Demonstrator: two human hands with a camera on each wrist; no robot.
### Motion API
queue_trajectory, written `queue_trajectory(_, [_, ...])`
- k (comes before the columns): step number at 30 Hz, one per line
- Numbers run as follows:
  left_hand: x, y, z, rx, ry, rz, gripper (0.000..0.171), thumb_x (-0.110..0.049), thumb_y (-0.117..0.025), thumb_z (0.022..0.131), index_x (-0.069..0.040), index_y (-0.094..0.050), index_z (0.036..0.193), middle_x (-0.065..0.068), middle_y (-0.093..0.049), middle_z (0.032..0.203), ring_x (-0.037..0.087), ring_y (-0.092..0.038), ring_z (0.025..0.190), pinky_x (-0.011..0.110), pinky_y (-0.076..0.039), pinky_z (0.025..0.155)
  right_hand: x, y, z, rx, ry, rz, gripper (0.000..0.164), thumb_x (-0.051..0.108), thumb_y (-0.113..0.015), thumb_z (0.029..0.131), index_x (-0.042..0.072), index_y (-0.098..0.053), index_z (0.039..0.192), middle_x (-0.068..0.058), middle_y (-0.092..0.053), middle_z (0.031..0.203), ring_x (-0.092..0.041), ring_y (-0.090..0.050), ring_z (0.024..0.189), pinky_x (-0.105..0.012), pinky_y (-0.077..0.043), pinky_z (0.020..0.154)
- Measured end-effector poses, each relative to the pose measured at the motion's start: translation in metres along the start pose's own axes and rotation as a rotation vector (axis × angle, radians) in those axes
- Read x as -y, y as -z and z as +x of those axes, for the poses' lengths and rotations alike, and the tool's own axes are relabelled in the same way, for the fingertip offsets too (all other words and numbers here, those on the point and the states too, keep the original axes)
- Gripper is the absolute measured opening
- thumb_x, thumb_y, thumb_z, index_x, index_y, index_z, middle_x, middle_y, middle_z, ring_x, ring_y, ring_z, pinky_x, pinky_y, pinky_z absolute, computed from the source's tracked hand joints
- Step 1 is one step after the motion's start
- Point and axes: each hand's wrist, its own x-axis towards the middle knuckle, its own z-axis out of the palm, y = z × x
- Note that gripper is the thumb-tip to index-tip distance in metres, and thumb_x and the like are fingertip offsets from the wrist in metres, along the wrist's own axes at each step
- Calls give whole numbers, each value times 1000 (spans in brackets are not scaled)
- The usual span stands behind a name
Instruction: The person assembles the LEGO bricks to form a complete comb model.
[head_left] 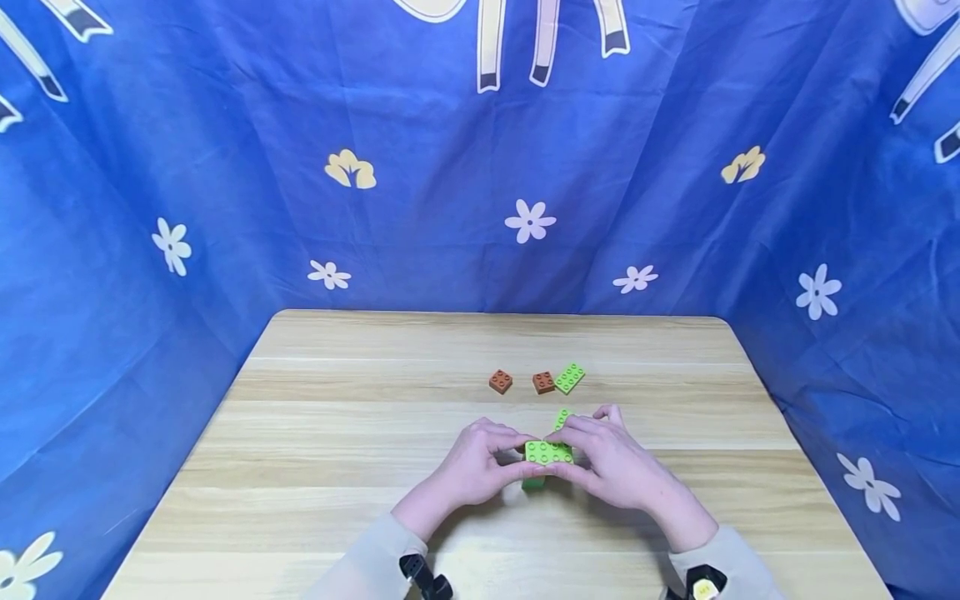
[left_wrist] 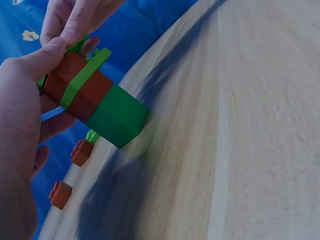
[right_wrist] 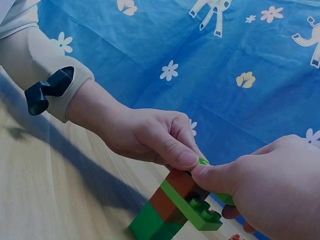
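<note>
A stack of toy building bricks stands between both hands, in front of the person. Its dark green base brick (left_wrist: 117, 115) seems to rest on the table, with brown bricks (left_wrist: 92, 101) above and a light green plate (right_wrist: 181, 202) sandwiched between them, sticking out on one side with studs showing. On top lies another light green plate (head_left: 549, 452), studs up. My left hand (head_left: 486, 465) pinches its left end between thumb and fingers. From the right, my right hand (head_left: 613, 462) pinches the other end; the thumbs nearly meet at the near edge. Fingers partly hide the upper stack.
Beyond the hands on the wooden table (head_left: 337, 433) lie two small brown bricks, one (head_left: 500, 382) apart and one (head_left: 543, 382) beside a loose light green plate (head_left: 570, 378). A blue patterned cloth (head_left: 435, 208) hangs behind and along both sides.
</note>
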Motion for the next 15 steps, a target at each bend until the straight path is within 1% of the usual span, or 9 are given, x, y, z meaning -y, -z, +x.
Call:
queue_trajectory(4, [0, 1, 0, 5, -18, 27, 39, -50, -81, 91, -22, -82, 118, -14, -78, 107, 5, -72, 94, 26, -49, 85, 0, 0, 0, 0, -7, 17, 35, 50, -72, 99, 23, -76, 121, 22, -58, 94, -7, -54, 73, -43, -31, 90])
queue_trajectory(8, [0, 1, 0, 3, -25, 24, 38, -49, -81, 91, -21, -82, 118, -13, -78, 106, 7, -72, 93, 26, -49, 83, 0, -1, 0, -7, -9, 29, 34, 49, -73, 99, 23, -76, 121, 22, -58, 93, -7, -54, 72, -42, -31, 90])
queue_trajectory(12, [1, -1, -1, -4, -9, 1, 38, -48, -82, 91, -20, -82, 118, -11, -78, 108, 11, -73, 95, 28, -50, 85, 0, -3, 0, -17, -3, 35, 34, 48, -73, 99, 23, -76, 121, 23, -58, 92, -6, -54, 72, -42, -31, 89])
queue_trajectory(15, [1, -3, -2, -4, 19, -15, 38, -47, -82, 91, -22, -82, 119, -13, -77, 111, 6, -72, 99, 31, -51, 89, 0, -2, 1, -17, 2, 32, 34, 48, -73, 99, 23, -77, 120, 22, -58, 93, -4, -53, 73, -42, -32, 90])
